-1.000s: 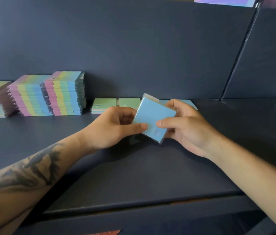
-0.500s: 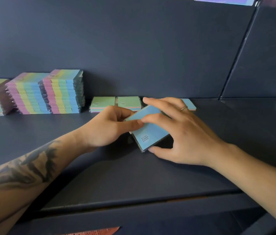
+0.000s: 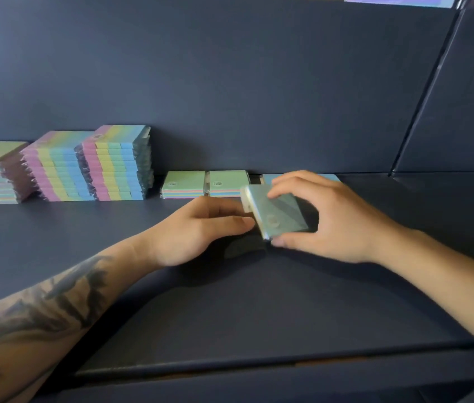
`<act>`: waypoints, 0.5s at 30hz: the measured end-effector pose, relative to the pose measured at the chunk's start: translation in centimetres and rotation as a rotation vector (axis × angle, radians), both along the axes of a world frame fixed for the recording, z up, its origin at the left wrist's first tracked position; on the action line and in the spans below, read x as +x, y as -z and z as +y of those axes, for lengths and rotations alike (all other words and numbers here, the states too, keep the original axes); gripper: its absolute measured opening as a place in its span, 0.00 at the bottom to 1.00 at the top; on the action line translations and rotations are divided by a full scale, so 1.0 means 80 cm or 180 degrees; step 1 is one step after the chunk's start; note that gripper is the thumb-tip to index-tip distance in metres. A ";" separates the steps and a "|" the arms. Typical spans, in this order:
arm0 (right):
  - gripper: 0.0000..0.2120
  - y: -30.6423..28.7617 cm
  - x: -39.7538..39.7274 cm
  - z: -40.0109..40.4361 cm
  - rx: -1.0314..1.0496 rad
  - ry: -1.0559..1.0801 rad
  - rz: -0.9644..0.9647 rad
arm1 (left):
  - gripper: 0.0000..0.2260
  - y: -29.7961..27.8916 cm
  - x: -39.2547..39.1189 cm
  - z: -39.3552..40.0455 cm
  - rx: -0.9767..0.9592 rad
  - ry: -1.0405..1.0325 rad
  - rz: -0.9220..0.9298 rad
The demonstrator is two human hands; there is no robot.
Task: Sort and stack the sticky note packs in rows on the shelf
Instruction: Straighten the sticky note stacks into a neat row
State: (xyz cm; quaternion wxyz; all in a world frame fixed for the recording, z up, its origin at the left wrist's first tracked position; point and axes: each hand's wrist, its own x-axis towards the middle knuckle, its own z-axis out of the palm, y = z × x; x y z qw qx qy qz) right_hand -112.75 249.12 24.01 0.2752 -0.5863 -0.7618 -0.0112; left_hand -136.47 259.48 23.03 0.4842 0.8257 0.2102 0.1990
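Right hand (image 3: 329, 219): we clasp the tilted pack (image 3: 278, 212), fingers over top, thumb under.
Left hand (image 3: 198, 231): curled, fingertips touching its left edge.

Pack (image 3: 278, 212) now flipped, green side up.

Nothing can be read: small marks on the green packs (image 3: 183, 181) are too blurred.
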 end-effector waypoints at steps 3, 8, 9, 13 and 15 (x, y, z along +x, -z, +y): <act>0.25 -0.007 0.029 0.028 -0.0115 0.0367 0.0017 | 0.22 0.002 0.000 0.004 0.0537 -0.0472 0.0445; 0.22 -0.005 0.063 0.088 -0.0532 0.0928 -0.0246 | 0.33 0.002 -0.002 0.003 0.1779 -0.0345 0.1634; 0.21 -0.004 0.068 0.097 -0.0592 0.1001 -0.0261 | 0.32 0.001 -0.002 0.001 0.1774 -0.0302 0.1747; 0.18 -0.001 0.084 0.123 -0.0620 0.1092 -0.0253 | 0.31 -0.003 -0.003 -0.003 0.1750 -0.0226 0.1971; 0.17 0.001 0.088 0.128 -0.0604 0.1061 -0.0215 | 0.32 -0.003 -0.004 -0.001 0.1751 -0.0208 0.1988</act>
